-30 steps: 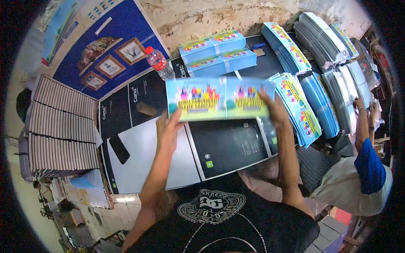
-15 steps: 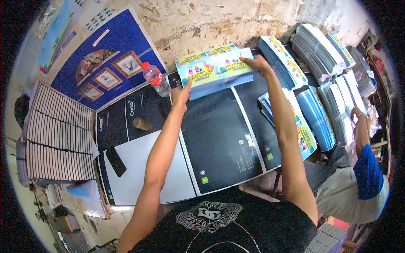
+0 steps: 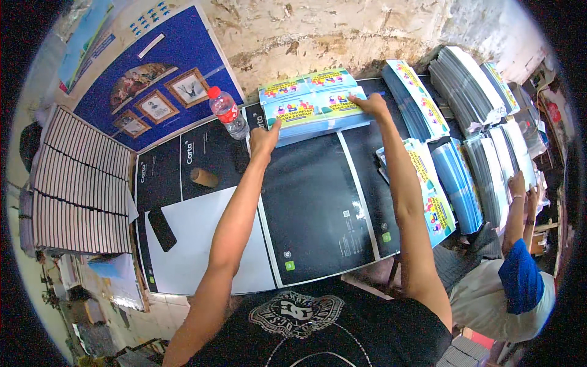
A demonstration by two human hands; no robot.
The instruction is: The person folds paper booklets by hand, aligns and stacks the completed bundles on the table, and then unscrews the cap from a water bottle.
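Observation:
A stack of colourful printed sheets (image 3: 318,111), yellow, green and blue on top, lies near the back wall between my hands. My left hand (image 3: 265,142) closes on its left end, thumb on top and fingers down the side. At the right end, my right hand (image 3: 372,107) grips it in the same way, thumb over the upper sheet. Directly behind lies another pile of the same printed sheets (image 3: 284,90), partly covered by the front one. A red-capped plastic bottle (image 3: 228,114) stands just left of my left hand.
Black boards (image 3: 315,208) cover the table; a white sheet (image 3: 205,248), a dark phone (image 3: 162,229) and a brown cylinder (image 3: 203,178) lie left. Bound stacks (image 3: 85,183) rise at the left edge. More printed stacks (image 3: 416,101) fill the right, where a co-worker's hands (image 3: 523,189) touch papers.
The held stack has come slightly down and lies more level, its tilted right corner now lined up. My right hand has lowered a little. The co-worker's second hand has come into view.

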